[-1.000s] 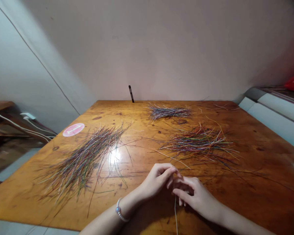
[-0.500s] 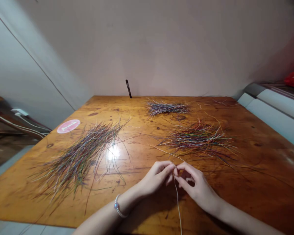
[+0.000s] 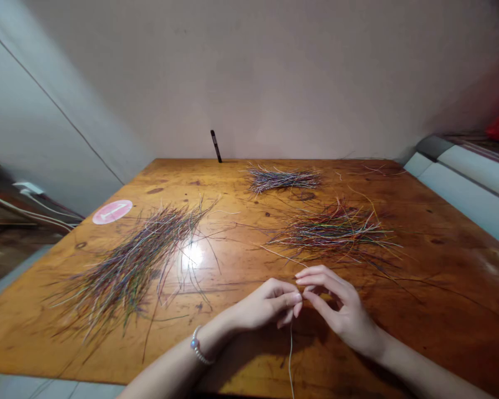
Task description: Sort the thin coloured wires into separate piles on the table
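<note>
My left hand [image 3: 270,305] is pinched at the fingertips on a thin pale wire [image 3: 291,354], which hangs down past the table's near side. My right hand [image 3: 336,302] curves just to the right of those fingertips, with a gap between its thumb and fingers and no strand visible in it. Three loose piles of thin multicoloured wires lie on the wooden table [image 3: 419,293]: a broad spread [image 3: 128,271] left of my hands, a tangled heap [image 3: 332,233] ahead of them, and a small tight bundle [image 3: 283,179] near the far edge.
A beaded bracelet [image 3: 197,346] circles my left wrist. A pink round sticker [image 3: 112,211] sits on the table's left. A black pen-like object [image 3: 216,146] leans at the far edge against the wall. White cables [image 3: 29,210] run at the left; white furniture [image 3: 469,172] stands right.
My right hand has drawn up and to the right, away from the left fingertips, and its fingers have spread apart. The pale wire still hangs from my left hand.
</note>
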Motion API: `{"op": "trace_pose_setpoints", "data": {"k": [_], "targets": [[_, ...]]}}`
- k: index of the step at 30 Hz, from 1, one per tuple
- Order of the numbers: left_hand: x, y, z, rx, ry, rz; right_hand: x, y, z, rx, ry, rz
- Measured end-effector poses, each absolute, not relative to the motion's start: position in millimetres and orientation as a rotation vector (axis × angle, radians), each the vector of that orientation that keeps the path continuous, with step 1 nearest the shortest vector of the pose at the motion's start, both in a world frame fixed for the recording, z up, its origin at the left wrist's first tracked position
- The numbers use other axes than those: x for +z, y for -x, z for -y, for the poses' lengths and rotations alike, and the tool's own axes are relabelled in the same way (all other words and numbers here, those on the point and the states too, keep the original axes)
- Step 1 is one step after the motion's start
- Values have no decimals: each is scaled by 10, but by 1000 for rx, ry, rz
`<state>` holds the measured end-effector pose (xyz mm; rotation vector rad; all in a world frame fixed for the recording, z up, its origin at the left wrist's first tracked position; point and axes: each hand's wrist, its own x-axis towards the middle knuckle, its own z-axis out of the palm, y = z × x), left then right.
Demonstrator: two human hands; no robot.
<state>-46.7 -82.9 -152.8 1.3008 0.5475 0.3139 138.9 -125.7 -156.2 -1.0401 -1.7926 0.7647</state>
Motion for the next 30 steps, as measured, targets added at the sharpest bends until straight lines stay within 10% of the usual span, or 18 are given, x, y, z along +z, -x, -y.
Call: {"op": "trace_pose_setpoints", "data": {"k": [12,30], "targets": [[-1521,459,833,324,-1285,-685,-1617,-1514,1166,503,967,2079],[-1388,475,856,648,-1621,-897,-1480,-1444,1197,1104,1399,1643]]}}
